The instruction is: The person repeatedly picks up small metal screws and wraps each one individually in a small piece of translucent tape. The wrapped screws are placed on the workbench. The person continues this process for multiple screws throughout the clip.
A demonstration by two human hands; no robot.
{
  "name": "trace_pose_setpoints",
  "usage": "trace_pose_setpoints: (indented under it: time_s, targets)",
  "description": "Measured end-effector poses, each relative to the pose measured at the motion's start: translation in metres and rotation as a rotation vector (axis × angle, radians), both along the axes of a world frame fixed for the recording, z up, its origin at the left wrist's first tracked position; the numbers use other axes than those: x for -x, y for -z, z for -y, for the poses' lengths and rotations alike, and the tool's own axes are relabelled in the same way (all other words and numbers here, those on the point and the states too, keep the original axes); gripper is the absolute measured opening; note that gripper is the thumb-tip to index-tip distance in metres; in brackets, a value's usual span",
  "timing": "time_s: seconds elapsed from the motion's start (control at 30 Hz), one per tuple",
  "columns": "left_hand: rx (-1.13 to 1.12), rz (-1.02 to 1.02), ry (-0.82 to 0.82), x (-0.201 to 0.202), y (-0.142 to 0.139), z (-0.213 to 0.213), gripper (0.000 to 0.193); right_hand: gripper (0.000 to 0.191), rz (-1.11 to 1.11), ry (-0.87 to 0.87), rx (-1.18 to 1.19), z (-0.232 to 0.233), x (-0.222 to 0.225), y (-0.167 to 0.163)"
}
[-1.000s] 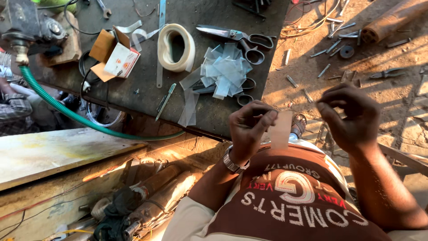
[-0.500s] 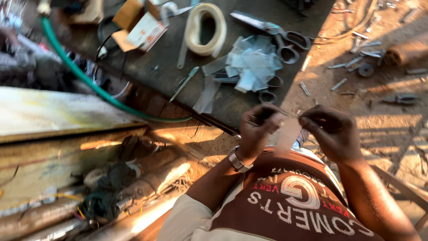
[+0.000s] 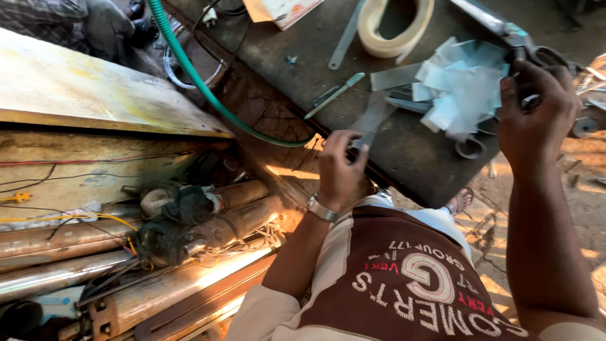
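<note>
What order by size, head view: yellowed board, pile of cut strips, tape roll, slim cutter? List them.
yellowed board
pile of cut strips and tape roll: look alike, roll partly cropped
slim cutter

Strong, warm daylight is seen in patches only: a bright strip is cast across the metal pipes (image 3: pixel 208 221) at lower left, and the sandy ground (image 3: pixel 587 183) at the right edge is lit almost to glare. The dark table (image 3: pixel 404 151) is left largely in shade, so its surface is rendered dim and low in contrast. The pale tape pieces (image 3: pixel 461 82) are shown brighter than everything around them, close to washed out. Hard-edged shadows are thrown beneath the table's edge. The left hand (image 3: pixel 338 167) and right hand (image 3: pixel 533 113) are slightly softened by motion blur. Straight lines are bent near the frame's borders by wide-angle distortion, and fine detail is smeared in the corners.
</note>
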State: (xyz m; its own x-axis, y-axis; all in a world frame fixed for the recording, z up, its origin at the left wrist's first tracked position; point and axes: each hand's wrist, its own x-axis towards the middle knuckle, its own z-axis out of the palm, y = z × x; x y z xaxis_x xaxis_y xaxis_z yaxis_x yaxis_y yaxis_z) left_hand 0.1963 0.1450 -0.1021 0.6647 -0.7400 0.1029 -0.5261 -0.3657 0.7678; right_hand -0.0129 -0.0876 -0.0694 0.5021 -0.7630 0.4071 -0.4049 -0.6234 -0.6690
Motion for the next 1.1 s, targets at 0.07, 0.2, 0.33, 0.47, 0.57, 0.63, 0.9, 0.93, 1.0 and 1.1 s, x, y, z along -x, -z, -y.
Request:
trace_pose_setpoints:
  time_s: [0.07,0.2,0.33,0.47,0.57,0.63,0.9,0.93,1.0,1.1]
  targets:
    - [-0.08,0.256,0.146,-0.004,-0.001,-0.005,0.032,0.017,-0.054,-0.012,0.063,-0.01,-0.023,0.0]
    - [-0.168,0.226,0.179,-0.007,-0.003,-0.009,0.039,0.021,-0.209,-0.086,-0.26,-0.046,-0.077,0.012]
    - [-0.173,0.276,0.224,-0.01,-0.004,-0.008,0.04,0.038,-0.398,-0.126,-0.122,-0.054,-0.128,0.023]
    - [-0.162,0.3,0.234,-0.012,-0.005,-0.01,0.038,0.027,-0.451,-0.095,-0.075,-0.059,-0.14,0.026]
    - [-0.165,0.296,0.241,-0.014,-0.005,-0.011,0.038,0.017,-0.337,-0.092,-0.113,-0.055,-0.134,0.026]
    - [-0.155,0.274,0.238,-0.015,-0.006,-0.01,0.037,0.015,-0.25,-0.085,-0.289,-0.05,-0.127,0.022]
    - [0.109,0.16,0.103,-0.041,-0.046,0.008,0.017,0.022,0.125,-0.076,-0.797,-0.053,-0.074,-0.029]
    - [0.196,0.086,0.109,-0.041,-0.055,0.012,0.017,0.022,0.113,-0.087,-0.794,-0.057,-0.066,-0.035]
    - [0.308,-0.163,0.207,-0.033,-0.073,0.021,0.019,0.022,0.089,-0.113,-0.787,-0.066,-0.054,-0.045]
    - [0.347,-0.499,0.418,-0.012,-0.094,0.04,0.021,0.021,0.222,-0.161,-0.782,-0.079,-0.04,-0.053]
